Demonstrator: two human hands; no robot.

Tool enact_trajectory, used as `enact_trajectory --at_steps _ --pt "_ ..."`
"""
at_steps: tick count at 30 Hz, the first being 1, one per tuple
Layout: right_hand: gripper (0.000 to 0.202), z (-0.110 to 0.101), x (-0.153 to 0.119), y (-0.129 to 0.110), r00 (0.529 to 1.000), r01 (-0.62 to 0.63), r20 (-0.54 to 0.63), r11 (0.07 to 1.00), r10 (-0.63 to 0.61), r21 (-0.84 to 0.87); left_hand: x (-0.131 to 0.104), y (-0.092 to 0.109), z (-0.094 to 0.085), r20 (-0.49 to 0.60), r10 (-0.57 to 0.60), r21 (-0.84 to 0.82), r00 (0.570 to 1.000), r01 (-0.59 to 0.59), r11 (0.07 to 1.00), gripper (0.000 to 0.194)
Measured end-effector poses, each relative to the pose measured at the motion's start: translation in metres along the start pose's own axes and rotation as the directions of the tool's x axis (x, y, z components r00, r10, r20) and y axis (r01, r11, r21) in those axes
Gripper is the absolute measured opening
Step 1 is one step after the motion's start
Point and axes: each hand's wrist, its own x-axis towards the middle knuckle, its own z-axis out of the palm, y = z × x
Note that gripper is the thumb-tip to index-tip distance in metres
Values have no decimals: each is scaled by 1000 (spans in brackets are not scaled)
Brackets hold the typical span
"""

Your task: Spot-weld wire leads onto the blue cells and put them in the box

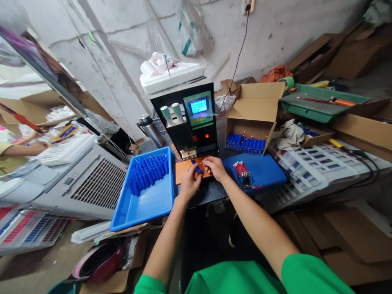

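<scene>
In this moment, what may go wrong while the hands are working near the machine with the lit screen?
1. The left grip holds a blue cylinder close to the metal parts of the machine; a slip might knock it against them.
2. Red and black wires lie bunched on the blue pad beside the right forearm, which could catch or scatter them.
3. White rolls sit atop the machine and might fall if bumped.

There is one lit machine (200, 143), one flask (153, 131), one blue tray (153, 205).
</scene>
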Motion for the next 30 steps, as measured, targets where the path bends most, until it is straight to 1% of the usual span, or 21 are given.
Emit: enact_trajectory --at_steps 3,5,7,9,11,14,17,20,25,30 --pt "26 0 1 0 1000 -17 -11 1000 17 22 -3 1 2 -32 -74 -157 997 68 985 37" --pt "26 0 2 0 1000 -21 -21 1000 21 17 -2 3 1 -49 -169 -290 984 148 946 34" --pt "27 1 3 0 999 -19 -33 1000 19 14 3 3 -1 -58 -251 -369 966 213 905 30" --pt "27 2 3 0 999 -12 -41 1000 12 10 12 4 -4 -73 -278 -363 958 235 902 25" --pt "27 3 4 1 999 1 -47 1000 0 2 20 4 -7 -85 -270 -329 959 229 916 23" --pt "26 3 6 3 998 20 -52 1000 -21 -8 26 2 -6 -45 -288 -334 956 257 907 23" --pt "26 3 8 5 998 32 -61 999 -34 -31 26 -1 -1 -9 -328 -372 945 302 878 28" --pt "24 5 10 5 996 21 -83 998 -26 -61 24 -5 4 2 -318 -373 948 296 879 30" --pt "20 11 11 -1 993 -18 -116 994 5 -105 21 -7 5 -8 -297 -273 955 283 919 27" --pt "19 19 14 -3 994 8 -108 990 -24 -143 20 -2 3 -32 -276 -183 961 266 946 24"
